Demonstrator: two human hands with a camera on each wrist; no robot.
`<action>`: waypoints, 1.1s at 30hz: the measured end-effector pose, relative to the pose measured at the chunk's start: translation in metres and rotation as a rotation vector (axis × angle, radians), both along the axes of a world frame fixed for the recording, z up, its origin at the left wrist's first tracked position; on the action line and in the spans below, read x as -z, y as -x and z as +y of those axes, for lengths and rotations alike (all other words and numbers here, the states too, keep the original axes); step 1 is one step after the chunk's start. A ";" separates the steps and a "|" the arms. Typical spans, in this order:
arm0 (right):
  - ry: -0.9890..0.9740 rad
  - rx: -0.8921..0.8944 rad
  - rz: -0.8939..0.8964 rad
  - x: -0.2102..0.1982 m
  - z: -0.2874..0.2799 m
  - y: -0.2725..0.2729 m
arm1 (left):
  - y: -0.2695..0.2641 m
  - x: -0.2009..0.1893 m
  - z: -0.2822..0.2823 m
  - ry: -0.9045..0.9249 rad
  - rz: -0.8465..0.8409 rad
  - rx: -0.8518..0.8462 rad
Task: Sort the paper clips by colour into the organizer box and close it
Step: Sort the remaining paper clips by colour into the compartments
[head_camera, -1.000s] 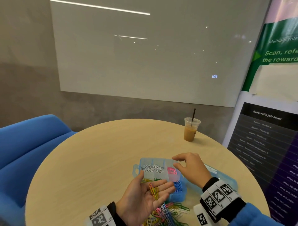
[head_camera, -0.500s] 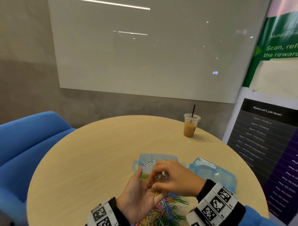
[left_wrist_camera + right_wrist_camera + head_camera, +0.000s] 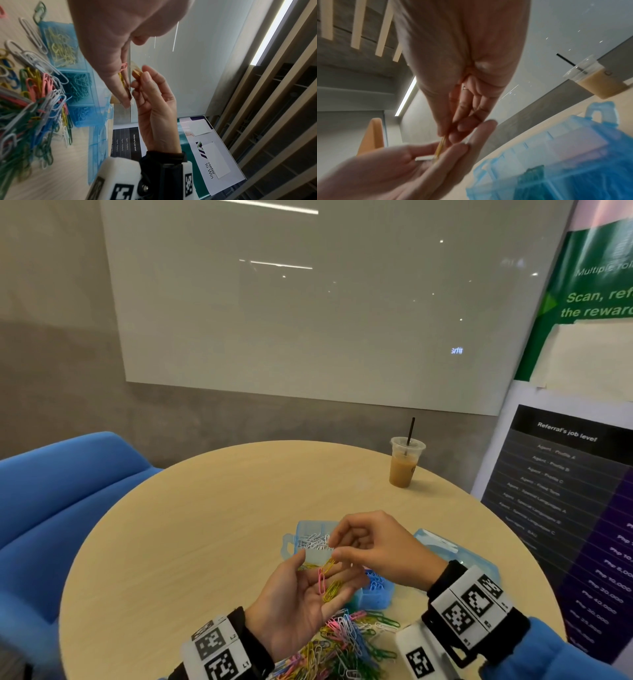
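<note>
The left hand [image 3: 301,601] lies palm up over the table's [image 3: 191,535] near edge, fingers relaxed and nearly straight, acting as a tray: a pink clip [image 3: 322,580] and some yellow clips [image 3: 333,590] rest across them, probably so the other hand can pick by colour without digging in the pile [image 3: 342,642]. The right hand [image 3: 380,549] hangs just above, thumb and forefinger pinching the tip of 1 yellow clip [image 3: 329,566], remaining fingers loosely curled, wrist raised. The box [image 3: 310,539] sits open behind the hands near the table's middle, white clips in its far left compartment, lid [image 3: 459,553] swung out to the right. The unsorted pile lies at the near edge below the hands, so sorting looks well short of done.
</note>
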State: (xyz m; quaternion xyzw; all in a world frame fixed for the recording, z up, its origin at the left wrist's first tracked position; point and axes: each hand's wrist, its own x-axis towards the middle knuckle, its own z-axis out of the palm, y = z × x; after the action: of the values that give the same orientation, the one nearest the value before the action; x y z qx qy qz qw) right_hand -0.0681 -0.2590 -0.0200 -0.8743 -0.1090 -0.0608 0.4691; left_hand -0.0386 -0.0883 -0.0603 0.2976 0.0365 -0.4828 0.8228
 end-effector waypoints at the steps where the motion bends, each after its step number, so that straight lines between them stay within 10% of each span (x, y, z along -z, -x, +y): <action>1: -0.008 -0.017 0.015 0.001 0.002 0.001 | 0.000 0.000 0.000 0.001 0.003 -0.010; 19: 0.492 -0.132 -0.159 0.005 0.007 -0.011 | 0.001 -0.003 -0.001 0.015 0.034 -0.051; 26: 0.310 0.450 -0.219 0.003 -0.039 -0.016 | -0.028 -0.009 0.000 -0.189 -0.275 -0.279; 33: 0.445 0.559 0.053 0.028 -0.066 -0.026 | -0.027 -0.027 -0.017 -0.844 -1.060 0.060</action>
State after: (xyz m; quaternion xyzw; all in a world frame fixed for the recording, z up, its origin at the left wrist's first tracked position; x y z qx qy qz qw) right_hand -0.0425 -0.3252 -0.0480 -0.9524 0.1359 -0.1389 0.2349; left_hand -0.0112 -0.1051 -0.0332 0.7907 -0.1948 -0.2388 0.5290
